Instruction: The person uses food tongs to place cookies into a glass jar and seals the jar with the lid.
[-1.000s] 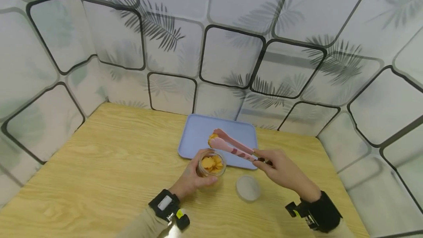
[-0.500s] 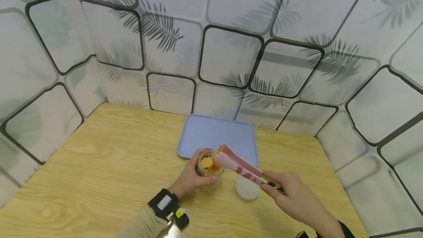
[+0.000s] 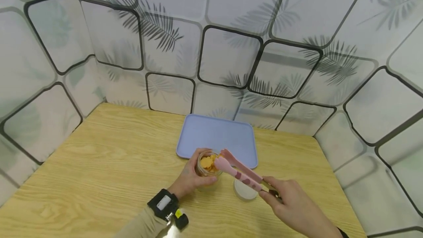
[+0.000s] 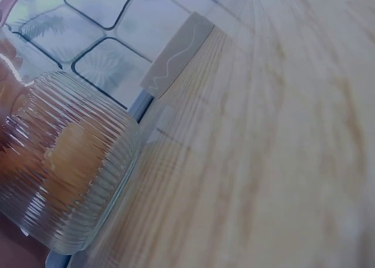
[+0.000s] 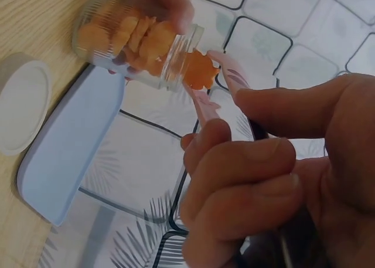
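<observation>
My left hand grips a ribbed glass jar from its left side, just above or on the table; the base contact is unclear. Inside lie several orange, wavy-edged slices. My right hand holds pink tongs with darker patches, its thumb and fingers around the handles. The tong tips reach the jar's open mouth. One orange slice sits at the mouth between the tips, partly outside the rim. Whether the tips still squeeze it cannot be told.
A blue tray lies behind the jar, near the back wall. The round whitish lid rests on the wooden table to the jar's right, partly under the tongs. Patterned cloth walls close in the back and sides.
My right hand has come down and rightward, bringing the tongs and slice from above the jar's far rim to its mouth. My left hand and the jar have stayed nearly still.
</observation>
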`<state>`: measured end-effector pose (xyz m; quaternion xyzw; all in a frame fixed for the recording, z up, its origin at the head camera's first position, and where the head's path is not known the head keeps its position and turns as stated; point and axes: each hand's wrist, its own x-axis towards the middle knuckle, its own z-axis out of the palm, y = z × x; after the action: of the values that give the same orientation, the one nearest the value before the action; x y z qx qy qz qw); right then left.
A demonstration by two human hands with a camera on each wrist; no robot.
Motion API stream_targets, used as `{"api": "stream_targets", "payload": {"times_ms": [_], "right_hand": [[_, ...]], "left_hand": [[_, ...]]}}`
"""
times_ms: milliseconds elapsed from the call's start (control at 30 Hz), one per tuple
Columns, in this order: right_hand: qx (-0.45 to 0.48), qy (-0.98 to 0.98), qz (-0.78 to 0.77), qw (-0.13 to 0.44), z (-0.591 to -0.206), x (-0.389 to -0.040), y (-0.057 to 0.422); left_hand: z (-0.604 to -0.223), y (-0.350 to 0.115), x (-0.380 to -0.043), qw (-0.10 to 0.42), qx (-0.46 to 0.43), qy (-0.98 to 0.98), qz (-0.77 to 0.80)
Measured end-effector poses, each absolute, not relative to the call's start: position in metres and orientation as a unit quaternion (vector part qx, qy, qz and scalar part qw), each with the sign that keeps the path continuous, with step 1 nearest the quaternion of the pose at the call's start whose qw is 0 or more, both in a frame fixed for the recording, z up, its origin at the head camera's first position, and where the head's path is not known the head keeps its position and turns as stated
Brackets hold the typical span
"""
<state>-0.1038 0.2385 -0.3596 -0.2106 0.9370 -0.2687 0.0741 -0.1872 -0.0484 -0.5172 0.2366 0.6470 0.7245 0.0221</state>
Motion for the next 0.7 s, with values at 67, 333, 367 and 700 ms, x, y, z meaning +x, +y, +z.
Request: {"api": "stream_targets", "payload": {"times_ms": [67, 333, 367, 700], "right_hand": [[-0.214, 0.936, -0.268, 0.08, -0.359, -0.103, 0.238], [-0.218, 0.933, -0.281, 0.053, -0.355, -0.107, 0.24], [-0.213, 0.935, -0.278, 0.052, -0.355, -0.108, 0.238], [-0.214, 0.957, -0.191, -0.04, -0.369, -0.112, 0.224]], "left_hand": [[-0.517, -0.049, -0.187, 0.024, 0.234, 0.65, 0.722], [-0.516, -0.051, -0.187, 0.029, 0.224, 0.66, 0.717], [-0.516, -0.051, -0.187, 0.029, 0.223, 0.66, 0.717], [-0.515, -0.049, -0.187, 0.047, 0.234, 0.643, 0.728]]}}
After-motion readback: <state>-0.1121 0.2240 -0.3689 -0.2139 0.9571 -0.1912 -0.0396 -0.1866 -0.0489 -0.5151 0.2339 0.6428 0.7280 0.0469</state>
